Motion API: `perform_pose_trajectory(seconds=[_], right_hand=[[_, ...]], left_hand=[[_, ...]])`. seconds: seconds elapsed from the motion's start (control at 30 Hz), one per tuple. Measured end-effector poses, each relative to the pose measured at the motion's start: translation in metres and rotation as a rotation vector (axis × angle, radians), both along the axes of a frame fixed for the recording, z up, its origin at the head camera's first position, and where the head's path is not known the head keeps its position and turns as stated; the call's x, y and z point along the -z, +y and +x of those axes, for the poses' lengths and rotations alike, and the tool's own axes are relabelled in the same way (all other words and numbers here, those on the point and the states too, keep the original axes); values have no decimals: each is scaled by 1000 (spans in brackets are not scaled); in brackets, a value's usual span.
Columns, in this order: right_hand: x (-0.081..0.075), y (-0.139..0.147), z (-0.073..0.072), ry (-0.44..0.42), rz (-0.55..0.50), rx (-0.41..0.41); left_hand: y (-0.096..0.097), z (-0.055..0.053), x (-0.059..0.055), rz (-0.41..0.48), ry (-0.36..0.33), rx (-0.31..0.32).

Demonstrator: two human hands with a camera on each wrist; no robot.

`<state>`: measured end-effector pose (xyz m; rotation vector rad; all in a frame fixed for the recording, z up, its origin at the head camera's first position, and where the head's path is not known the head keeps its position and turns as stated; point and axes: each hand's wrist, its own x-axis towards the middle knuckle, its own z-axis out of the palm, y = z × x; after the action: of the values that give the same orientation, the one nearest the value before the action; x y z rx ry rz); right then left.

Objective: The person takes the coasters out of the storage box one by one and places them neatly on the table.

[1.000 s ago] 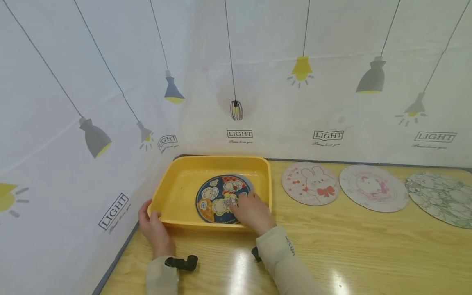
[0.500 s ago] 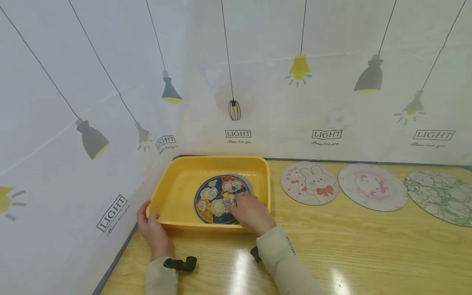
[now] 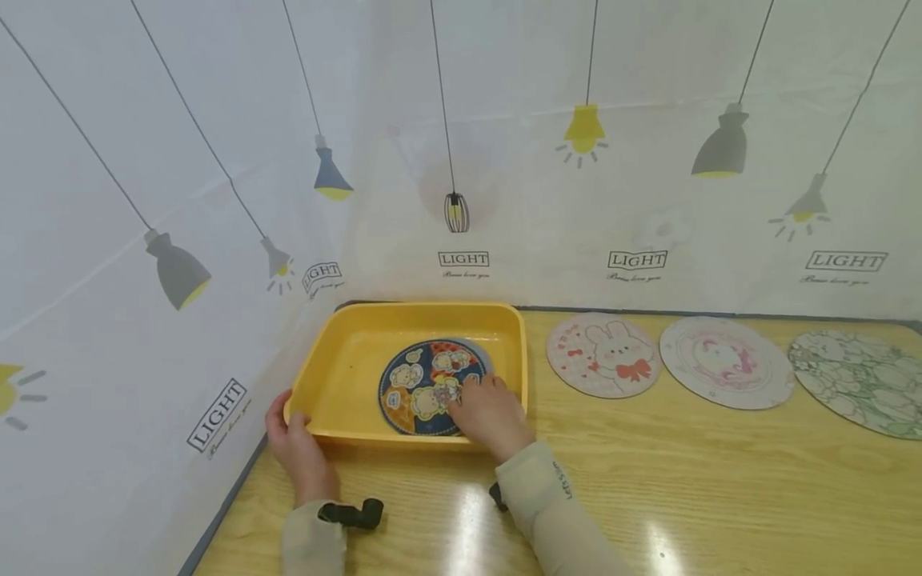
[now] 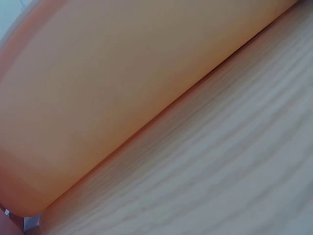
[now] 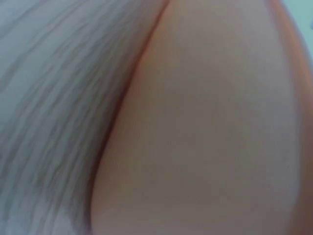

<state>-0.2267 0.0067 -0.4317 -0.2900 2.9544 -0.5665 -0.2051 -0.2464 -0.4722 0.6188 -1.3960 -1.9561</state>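
A yellow tray [image 3: 338, 376] lies at the back left of the wooden table. My left hand [image 3: 298, 448] grips its front left corner, with the thumb over the rim. Inside the tray is a round dark-blue mat [image 3: 405, 400] with cartoon bears, and a grey-edged round mat [image 3: 479, 350] shows partly beneath it. My right hand [image 3: 493, 416] reaches over the tray's front wall, its fingers bent over the right part of the blue mat and holding it there. The fingertips are mostly hidden. Both wrist views show only the tray's outer wall [image 4: 107, 73] close up and the tabletop.
To the tray's right, a pink rabbit mat [image 3: 605, 356], a white-and-pink mat [image 3: 726, 362] and a green floral mat [image 3: 857, 382] lie in a row. A white wall covering [image 3: 533, 200] printed with lamps rises behind and to the left.
Both hands, the tray and the mats stay almost where they were. The head view shifts very slightly.
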Motion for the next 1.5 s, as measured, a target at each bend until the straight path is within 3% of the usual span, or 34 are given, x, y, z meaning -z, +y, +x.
perform_pose_trajectory(seconds=[0.37, 0.63, 0.8, 0.9, 1.07, 1.27, 1.4, 1.5], right_hand=[[-12, 3, -2, -85, -240, 68], [-14, 7, -7, -53, -526, 150], [-13, 9, -10, -33, -604, 141], [-12, 8, -11, -26, -578, 115], [-9, 5, -8, -23, -405, 31], [-5, 4, -3, -7, -290, -26], [-2, 3, -3, 20, -251, -43], [-5, 3, -2, 22, -302, -23]], left_hand=[[-1, -1, 1, 10, -6, 7], [-1, -1, 0, 4, -8, 10], [0, -1, -1, -1, -14, 6], [0, -1, -1, -2, -8, 0], [1, 0, -2, -2, -3, -1], [1, 0, -1, -1, -9, 0], [1, 0, -1, -1, -6, 2], [1, 0, -2, 6, 1, 3]])
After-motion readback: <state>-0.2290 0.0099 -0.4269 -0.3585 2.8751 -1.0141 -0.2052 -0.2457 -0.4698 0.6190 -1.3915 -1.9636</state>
